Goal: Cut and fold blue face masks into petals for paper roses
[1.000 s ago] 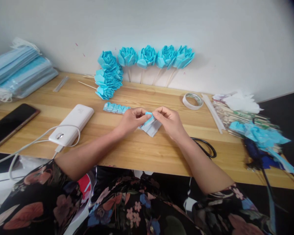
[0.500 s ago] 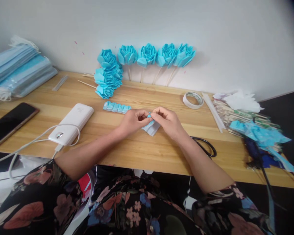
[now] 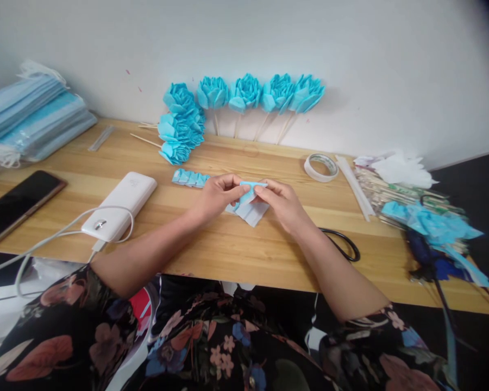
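Between my hands is a small piece of light blue fabric (image 3: 248,196), like mask material, with its top edge folded. My left hand (image 3: 222,196) pinches its left side between thumb and fingers. On the other side, my right hand (image 3: 280,201) pinches the right end the same way. Under the held piece lie more pale blue-white pieces (image 3: 252,216) on the table. Just left of my left hand is a row of folded blue pieces (image 3: 190,178), its right end hidden behind that hand.
Blue fabric flowers (image 3: 245,92) on sticks stand along the wall. Masks (image 3: 36,119), a phone (image 3: 22,206) and a cabled power bank (image 3: 120,206) lie left. Rightward are a tape roll (image 3: 321,166), white glue sticks (image 3: 355,187), a black cable (image 3: 344,244) and blue scraps (image 3: 432,222).
My hands have moved slightly apart. More of the blue piece now shows between them as a folded strip, where before my fingertips were close together over it.
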Demonstrator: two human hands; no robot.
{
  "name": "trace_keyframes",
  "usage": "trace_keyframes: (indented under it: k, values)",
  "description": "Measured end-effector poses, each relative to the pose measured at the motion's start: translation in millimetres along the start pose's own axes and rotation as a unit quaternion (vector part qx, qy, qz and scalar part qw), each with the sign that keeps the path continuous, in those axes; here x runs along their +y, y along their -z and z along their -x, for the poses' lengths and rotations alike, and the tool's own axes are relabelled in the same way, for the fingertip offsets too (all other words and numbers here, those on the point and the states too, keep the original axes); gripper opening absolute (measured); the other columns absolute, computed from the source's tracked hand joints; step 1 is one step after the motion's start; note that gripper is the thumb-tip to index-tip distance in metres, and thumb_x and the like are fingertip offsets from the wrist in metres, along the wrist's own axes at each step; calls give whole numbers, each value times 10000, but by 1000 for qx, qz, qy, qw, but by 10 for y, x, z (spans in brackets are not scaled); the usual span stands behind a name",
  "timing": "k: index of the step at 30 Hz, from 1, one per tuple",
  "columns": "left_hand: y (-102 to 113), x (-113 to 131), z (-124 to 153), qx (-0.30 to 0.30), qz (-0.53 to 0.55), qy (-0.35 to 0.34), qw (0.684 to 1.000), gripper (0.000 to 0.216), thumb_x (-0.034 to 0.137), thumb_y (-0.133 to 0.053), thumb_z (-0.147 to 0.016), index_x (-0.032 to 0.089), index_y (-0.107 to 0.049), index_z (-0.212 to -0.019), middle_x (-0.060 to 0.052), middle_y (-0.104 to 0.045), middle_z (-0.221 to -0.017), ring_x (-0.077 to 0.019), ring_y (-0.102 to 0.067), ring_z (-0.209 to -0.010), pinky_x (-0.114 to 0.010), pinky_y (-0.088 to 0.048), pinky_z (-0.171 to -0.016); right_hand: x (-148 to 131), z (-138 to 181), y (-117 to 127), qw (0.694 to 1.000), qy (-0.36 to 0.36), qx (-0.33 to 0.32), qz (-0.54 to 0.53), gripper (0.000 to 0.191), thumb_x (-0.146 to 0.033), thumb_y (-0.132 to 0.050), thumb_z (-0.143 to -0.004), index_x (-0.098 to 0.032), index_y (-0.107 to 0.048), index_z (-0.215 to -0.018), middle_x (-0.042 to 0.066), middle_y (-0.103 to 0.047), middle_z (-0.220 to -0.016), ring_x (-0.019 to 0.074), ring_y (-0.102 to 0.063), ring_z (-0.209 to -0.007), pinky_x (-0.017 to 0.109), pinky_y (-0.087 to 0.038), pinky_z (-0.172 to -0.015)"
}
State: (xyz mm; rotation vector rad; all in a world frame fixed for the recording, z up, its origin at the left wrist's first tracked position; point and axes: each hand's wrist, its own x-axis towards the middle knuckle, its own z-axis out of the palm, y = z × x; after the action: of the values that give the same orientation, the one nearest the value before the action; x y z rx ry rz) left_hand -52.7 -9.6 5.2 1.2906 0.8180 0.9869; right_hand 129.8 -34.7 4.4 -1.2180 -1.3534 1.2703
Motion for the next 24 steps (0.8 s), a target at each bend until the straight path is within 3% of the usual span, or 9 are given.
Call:
trace_keyframes:
  k: [5,14,20,24]
  values:
    - [-3,-7,-12,7,0,5,1000,336,414,-820,-708,163,-601,-669,33,-561,-587,-60,-471,-520,-210,-403,-513,-6,6,8,1000,-1,4,-14,206,-402,-699,-795,-210,-672,-725,5,-668,-718,165,-609,-723,309,-482,-715]
    - [-22,-15,0,17,-3,9,1000,317,400,-821,-724,163,-617,-677,36,-560,-572,-61,-474,-514,-210,-398,-517,-24,34,-50,999,2,-28,-19,237,-433,-762,-757,-209,-691,-788,11,-699,-775,163,-609,-726,318,-495,-700]
    - [-2,-1,8,5,30,15,999,290,418,-743,-787,154,-641,-726,12,-600,-601,-74,-520,-534,-212,-430,-536,-18,8,-28,1000,19,15,0,204,-402,-733,-753,-206,-676,-739,5,-666,-730,149,-577,-690,314,-490,-683]
    - [2,16,1,21,40,24,999,254,367,-772,-747,152,-641,-783,18,-611,-604,-77,-531,-528,-206,-430,-521,-25,5,-14,999,27,15,9,204,-398,-718,-750,-200,-668,-746,5,-656,-733,146,-569,-693,308,-486,-677]
